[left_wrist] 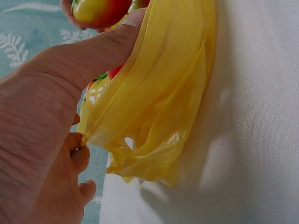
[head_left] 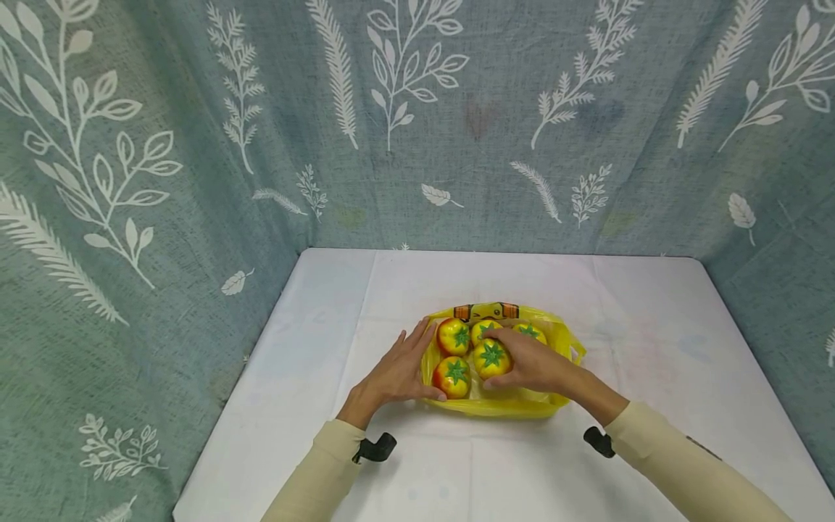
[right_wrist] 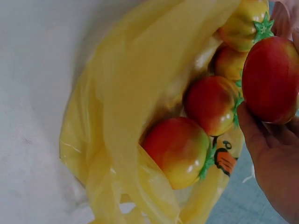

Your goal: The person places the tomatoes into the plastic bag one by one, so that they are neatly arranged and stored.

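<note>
A yellow plastic bag (head_left: 522,407) lies with its mouth open, and several red-and-yellow toy tomatoes (head_left: 451,377) with green star-shaped tops sit inside. Over the bag's mouth, my right hand (head_left: 538,362) grips one tomato (right_wrist: 271,79) between thumb and fingers. My left hand (head_left: 401,366) holds the bag's left end. In the left wrist view its thumb (left_wrist: 98,56) reaches over the rim into the bag, while the other fingers stay on the outer side, some bent against the plastic. The right wrist view shows tomatoes (right_wrist: 177,151) in a row beneath the raised one.
The bag rests mid-table on a white cloth-covered table (head_left: 313,341). Blue-green curtains (head_left: 483,188) with white leaf prints stand along the back and both sides. A dark wrist strap (head_left: 377,447) is on the left wrist, another strap (head_left: 599,442) on the right.
</note>
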{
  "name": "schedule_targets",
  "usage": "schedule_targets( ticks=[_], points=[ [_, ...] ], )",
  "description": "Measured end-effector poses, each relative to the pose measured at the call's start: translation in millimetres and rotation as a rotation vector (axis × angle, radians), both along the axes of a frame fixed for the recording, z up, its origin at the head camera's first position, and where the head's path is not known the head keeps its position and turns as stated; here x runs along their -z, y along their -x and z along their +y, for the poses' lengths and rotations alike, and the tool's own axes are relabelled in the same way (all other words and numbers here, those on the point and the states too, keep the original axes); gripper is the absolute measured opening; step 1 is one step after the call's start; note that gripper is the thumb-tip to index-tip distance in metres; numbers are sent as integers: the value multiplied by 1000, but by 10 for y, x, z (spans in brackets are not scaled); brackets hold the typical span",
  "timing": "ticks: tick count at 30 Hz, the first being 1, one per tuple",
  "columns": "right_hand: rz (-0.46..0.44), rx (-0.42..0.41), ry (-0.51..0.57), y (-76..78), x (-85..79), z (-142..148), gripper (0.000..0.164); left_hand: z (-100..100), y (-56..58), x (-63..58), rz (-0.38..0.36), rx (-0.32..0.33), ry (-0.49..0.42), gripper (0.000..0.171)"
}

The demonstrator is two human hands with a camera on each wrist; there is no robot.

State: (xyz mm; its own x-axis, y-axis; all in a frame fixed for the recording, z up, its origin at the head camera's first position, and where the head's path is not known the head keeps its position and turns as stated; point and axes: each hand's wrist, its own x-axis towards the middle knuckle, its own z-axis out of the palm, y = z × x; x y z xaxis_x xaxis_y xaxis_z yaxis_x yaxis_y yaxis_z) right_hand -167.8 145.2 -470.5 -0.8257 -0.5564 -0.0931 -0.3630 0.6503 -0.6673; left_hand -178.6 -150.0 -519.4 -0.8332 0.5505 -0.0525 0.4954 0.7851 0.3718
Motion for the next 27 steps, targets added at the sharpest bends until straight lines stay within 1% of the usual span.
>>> schedule_targets(
  ticks=[5, 13, 19, 22, 27],
  points=[
    [-5, -2, 0, 2, 62, 1, 88, 0, 4, 12, 2, 3, 6, 135],
    [-8, -27, 17, -31, 151, 2, 83, 3, -2, 9, 0, 1, -6, 134],
    [30, -46, 28, -59, 204, -14, 82, 5, -4, 9, -3, -3, -3, 135],
    [51, -47, -3, -72, 240, -28, 82, 4, -3, 15, -2, -1, -9, 135],
    [126, -50, -90, -107, 268, -54, 83, 4, -8, 16, 2, 0, -20, 134]
  ],
)
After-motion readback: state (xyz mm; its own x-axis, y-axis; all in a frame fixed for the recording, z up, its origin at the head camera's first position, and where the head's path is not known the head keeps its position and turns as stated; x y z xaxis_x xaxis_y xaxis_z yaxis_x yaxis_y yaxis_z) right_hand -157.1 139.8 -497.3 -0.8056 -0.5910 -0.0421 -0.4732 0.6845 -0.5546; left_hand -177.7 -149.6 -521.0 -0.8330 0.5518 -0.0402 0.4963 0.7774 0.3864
